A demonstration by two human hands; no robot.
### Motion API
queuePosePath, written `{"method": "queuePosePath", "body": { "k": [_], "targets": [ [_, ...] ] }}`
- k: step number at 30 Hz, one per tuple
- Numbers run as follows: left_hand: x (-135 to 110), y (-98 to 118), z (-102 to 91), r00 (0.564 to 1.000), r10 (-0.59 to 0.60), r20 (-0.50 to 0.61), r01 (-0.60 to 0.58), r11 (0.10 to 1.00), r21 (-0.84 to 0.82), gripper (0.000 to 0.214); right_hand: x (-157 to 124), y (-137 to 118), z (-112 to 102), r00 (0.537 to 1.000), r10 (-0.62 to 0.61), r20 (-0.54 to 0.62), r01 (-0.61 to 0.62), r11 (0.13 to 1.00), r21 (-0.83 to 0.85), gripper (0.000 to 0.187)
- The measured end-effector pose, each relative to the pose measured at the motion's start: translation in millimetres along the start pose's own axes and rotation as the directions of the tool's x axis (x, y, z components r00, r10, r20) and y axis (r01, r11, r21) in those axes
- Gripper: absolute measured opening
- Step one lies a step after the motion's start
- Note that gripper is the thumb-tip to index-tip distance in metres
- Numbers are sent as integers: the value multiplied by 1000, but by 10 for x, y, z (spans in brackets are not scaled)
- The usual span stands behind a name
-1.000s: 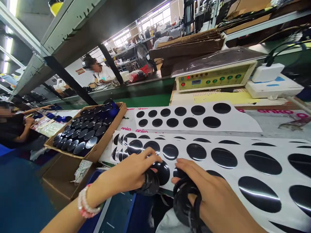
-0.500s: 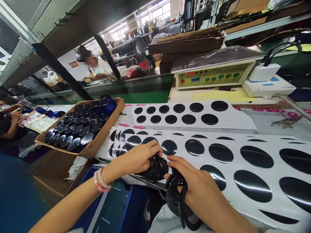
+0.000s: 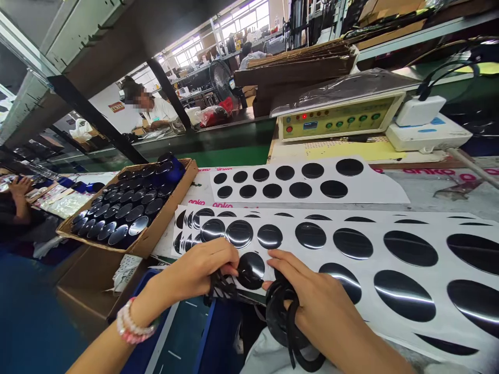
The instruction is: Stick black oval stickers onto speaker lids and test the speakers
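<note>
My left hand (image 3: 195, 275) is closed around a few black round pieces (image 3: 220, 284) at the near edge of a white sheet (image 3: 374, 228) covered with glossy black discs. One black disc (image 3: 250, 270) lies on the sheet between my two hands. My right hand (image 3: 323, 306) grips a bundle of black rings (image 3: 283, 317), its fingertips touching the sheet beside that disc. More such sheets are stacked beneath and a further one (image 3: 307, 182) lies behind.
A cardboard box (image 3: 154, 234) full of black discs stands at the left. A yellow control unit (image 3: 335, 122) and a white device (image 3: 427, 132) sit at the back. Other people work at benches to the left and rear.
My left hand has drawn back towards the sheet's near edge, uncovering a black disc on the sheet. My right hand has stayed in place with the rings.
</note>
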State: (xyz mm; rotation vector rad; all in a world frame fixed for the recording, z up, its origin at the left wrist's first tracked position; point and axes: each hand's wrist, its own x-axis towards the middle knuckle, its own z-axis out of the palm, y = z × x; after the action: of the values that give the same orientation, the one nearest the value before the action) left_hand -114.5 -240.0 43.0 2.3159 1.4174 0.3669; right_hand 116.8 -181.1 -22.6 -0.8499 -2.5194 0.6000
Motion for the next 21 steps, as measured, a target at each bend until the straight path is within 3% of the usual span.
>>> {"method": "queuePosePath", "body": {
  "k": [4, 7, 9, 13, 14, 17, 21],
  "targets": [
    [-313, 132, -227, 978, -184, -100, 159, 963, -216, 11, -3, -1, -23, 999, 11, 50, -13, 999, 36, 62],
    [-545, 182, -382, 892, -276, -359, 175, 942, -288, 8, -9, -8, -39, 995, 20, 99, -22, 1000, 14, 66],
    [-612, 179, -420, 848, -302, -435, 230, 950, -211, 12, -7, -33, -52, 993, 27, 115, -22, 999, -46, 65],
    [-479, 95, -268, 875, -410, -256, 434, 900, 44, 10, 65, -159, -67, 997, -14, 73, 23, 992, -123, 54],
    [-418, 62, -203, 880, -420, -223, 445, 892, 75, 7, 103, -202, -60, 997, -45, 66, 53, 992, -117, 52],
    [-264, -39, -51, 888, -429, -163, 452, 881, 142, 31, 244, -327, 5, 984, -126, 129, 141, 983, -118, 51],
    [-135, -152, -24, 899, -422, -117, 437, 882, 180, 33, 378, -439, 118, 964, -89, 249, 160, 947, -279, 63]
  ]
}}
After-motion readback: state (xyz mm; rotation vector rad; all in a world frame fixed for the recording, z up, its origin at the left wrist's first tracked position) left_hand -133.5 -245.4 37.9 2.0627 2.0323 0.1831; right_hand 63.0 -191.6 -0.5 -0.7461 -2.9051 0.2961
